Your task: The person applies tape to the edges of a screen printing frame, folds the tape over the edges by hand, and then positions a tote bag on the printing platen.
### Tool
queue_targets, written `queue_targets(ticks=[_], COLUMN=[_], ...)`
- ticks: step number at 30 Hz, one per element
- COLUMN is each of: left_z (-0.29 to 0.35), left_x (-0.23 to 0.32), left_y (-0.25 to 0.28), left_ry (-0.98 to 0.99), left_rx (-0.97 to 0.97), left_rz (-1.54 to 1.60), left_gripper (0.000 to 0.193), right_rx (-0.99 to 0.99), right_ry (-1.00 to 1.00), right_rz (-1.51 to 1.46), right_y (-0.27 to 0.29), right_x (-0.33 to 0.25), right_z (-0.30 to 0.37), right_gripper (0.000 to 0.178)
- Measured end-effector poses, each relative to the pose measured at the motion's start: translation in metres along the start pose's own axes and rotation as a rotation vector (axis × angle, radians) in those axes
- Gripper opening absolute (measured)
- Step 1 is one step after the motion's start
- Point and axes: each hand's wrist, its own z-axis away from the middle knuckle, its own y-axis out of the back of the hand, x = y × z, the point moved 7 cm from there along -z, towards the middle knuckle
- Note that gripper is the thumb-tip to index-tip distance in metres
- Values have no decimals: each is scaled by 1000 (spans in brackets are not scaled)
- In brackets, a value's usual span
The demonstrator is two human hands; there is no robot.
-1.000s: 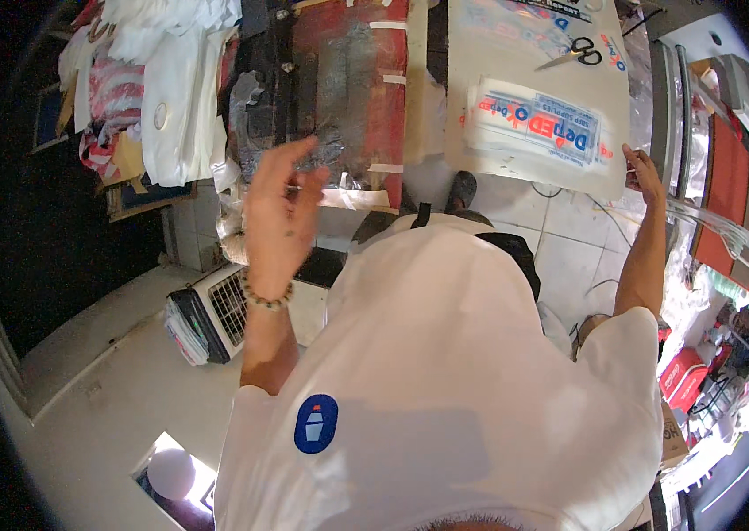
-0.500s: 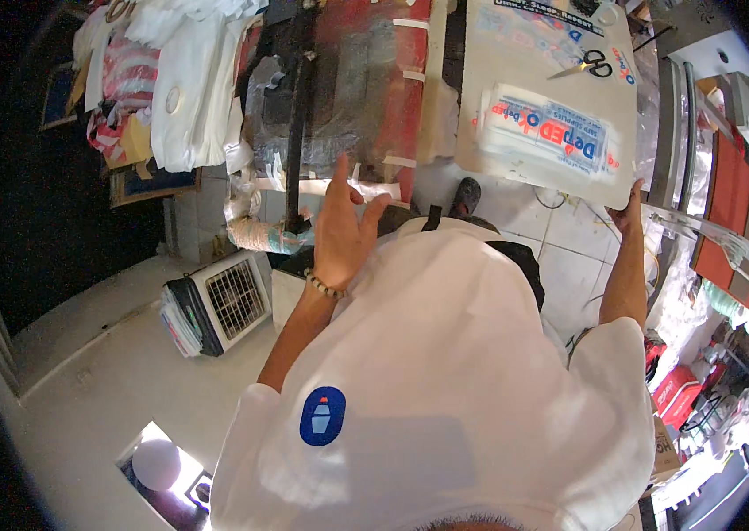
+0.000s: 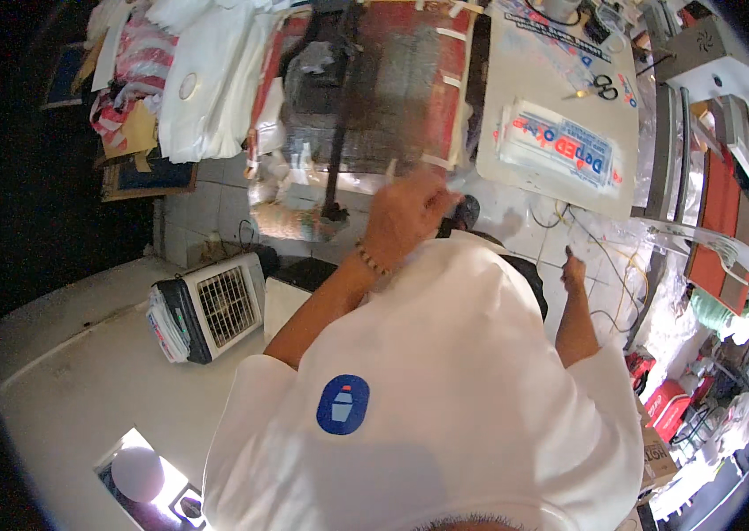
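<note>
My left hand, with a beaded bracelet at the wrist, is in front of the near edge of a red-bordered screen frame. Motion smears its fingers, and whether they touch the frame is unclear. Strips of white tape mark the frame's edges, and a dark bar runs over it. Lower right, my right hand hangs over the tiled floor, apart from the pale board; its fingers are mostly hidden. On that board lie a stack of white printed sheets and black-handled scissors.
White plastic bags and striped bags are heaped at the upper left. A white unit with a grille stands on the left. Cables trail over the floor. Metal rails and a red panel stand at the right.
My left hand has moved right along the frame's near edge, its outstretched fingers now drawn in. My right hand has left the board's corner and dropped toward my side. The view has shifted.
</note>
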Motion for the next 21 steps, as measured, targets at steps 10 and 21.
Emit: queue_targets(ticks=[10,21], left_z=[137,162], left_x=[-187,-176], left_y=[33,121], left_ry=[195,213], left_rx=[-192,-288], left_rz=[-123,135], left_gripper=[31,28], right_rx=[-146,148], right_ry=[487,1091], right_rz=[-36,-336], right_y=[-86,-105], right_x=[-94,-312], right_z=[142,366], right_gripper=[30,24])
